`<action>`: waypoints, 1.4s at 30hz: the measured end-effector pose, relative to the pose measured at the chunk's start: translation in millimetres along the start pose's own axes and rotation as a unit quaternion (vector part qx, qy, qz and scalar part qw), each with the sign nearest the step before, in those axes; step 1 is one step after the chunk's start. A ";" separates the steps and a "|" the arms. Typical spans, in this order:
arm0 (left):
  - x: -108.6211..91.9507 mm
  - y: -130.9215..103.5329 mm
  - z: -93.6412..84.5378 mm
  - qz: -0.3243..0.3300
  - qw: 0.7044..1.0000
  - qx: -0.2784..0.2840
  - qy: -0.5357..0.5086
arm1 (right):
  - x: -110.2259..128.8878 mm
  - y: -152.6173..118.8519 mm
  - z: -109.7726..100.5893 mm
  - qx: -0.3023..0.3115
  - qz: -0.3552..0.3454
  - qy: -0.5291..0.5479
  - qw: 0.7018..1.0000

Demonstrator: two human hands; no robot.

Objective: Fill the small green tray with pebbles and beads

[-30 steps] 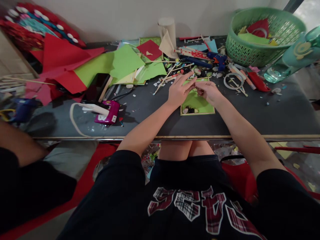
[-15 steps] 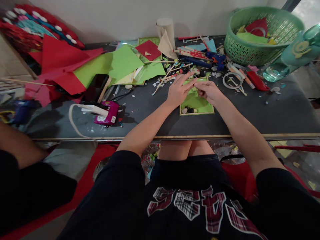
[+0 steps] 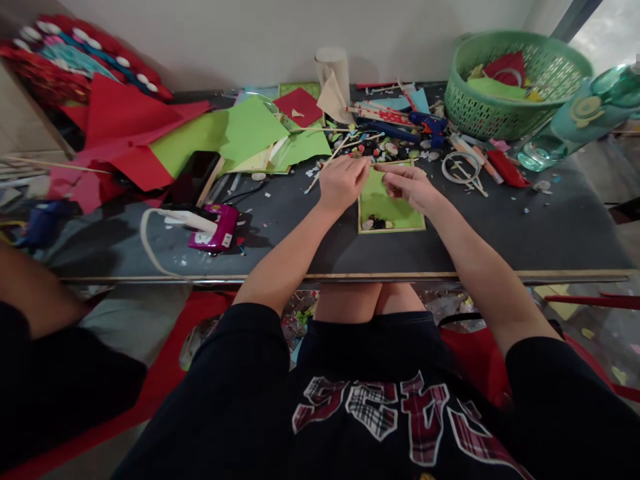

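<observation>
A small green panel with a pale stick border [image 3: 393, 203] lies on the dark table in front of me. A cluster of black and pale pebbles [image 3: 377, 222] sits at its near left corner. Over the panel's far left edge is my left hand [image 3: 344, 181], its fingers drawn together; whatever is between the fingertips is too small to make out. My right hand [image 3: 409, 189] hovers above the panel's right side, index finger stretched toward the left fingertips, the thumb slightly apart below and the other fingers curled. I see nothing in it.
Pebbles, sticks and a blue glue gun [image 3: 429, 127] lie behind the panel. A tape roll [image 3: 461, 153], green basket [image 3: 510, 110] and water bottle [image 3: 560, 130] stand rightward. Leftward are coloured paper sheets [image 3: 193, 137], a phone [image 3: 196, 175] and a purple power adapter [image 3: 215, 228]. Another person's arm [image 3: 35, 287] shows at left.
Both hands have shifted slightly left. The left fingers, spread before, are now drawn together. The right index finger has straightened, and more of the green panel shows between the hands.
</observation>
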State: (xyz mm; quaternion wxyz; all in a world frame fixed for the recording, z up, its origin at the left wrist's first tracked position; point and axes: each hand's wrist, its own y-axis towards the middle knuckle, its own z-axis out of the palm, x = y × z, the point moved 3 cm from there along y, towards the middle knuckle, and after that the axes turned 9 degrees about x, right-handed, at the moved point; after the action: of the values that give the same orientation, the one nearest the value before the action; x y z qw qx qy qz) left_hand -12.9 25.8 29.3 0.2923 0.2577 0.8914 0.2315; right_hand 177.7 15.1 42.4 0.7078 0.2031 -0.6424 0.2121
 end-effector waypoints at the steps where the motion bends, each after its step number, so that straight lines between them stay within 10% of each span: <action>1: 4.8 0.8 -2.7 -0.015 1.000 -0.019 -0.012 | 2.0 0.9 -6.1 -0.034 -0.012 -0.033 0.999; 4: 17.7 2.6 -7.4 -0.044 0.996 -0.060 -0.044 | 7.9 1.5 -37.6 -0.199 -0.067 -0.140 0.968; 9: 23.7 2.8 -3.4 -0.058 0.995 -0.076 0.005 | 18.4 -16.2 -77.6 -0.408 -0.035 -0.380 0.829; 15: 26.3 3.2 2.4 -0.066 0.992 -0.099 0.052 | 33.2 -35.0 -50.2 -0.380 0.180 -0.578 0.700; 21: 52.7 3.8 16.4 -0.177 0.982 0.023 0.053 | 37.5 -34.3 -37.8 -0.374 0.276 -0.629 0.623; 27: 67.9 3.4 18.3 -0.128 0.990 -0.053 0.011 | 28.6 -32.1 -55.5 -0.419 0.214 -0.623 0.625; 32: 64.9 4.6 20.7 -0.175 0.984 -0.010 0.021 | 17.7 -27.8 -61.1 -0.446 0.175 -0.599 0.641; 42: 68.8 6.5 19.9 -0.048 0.997 -0.040 -0.038 | 33.5 -25.1 -30.4 -0.302 -0.099 -0.516 0.795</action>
State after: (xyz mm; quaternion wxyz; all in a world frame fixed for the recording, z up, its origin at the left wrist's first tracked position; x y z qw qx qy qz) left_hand -45.9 76.9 -9.1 0.3468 0.2108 0.8811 0.2429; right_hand 219.7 12.7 72.6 0.3135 0.1206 -0.9204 -0.2001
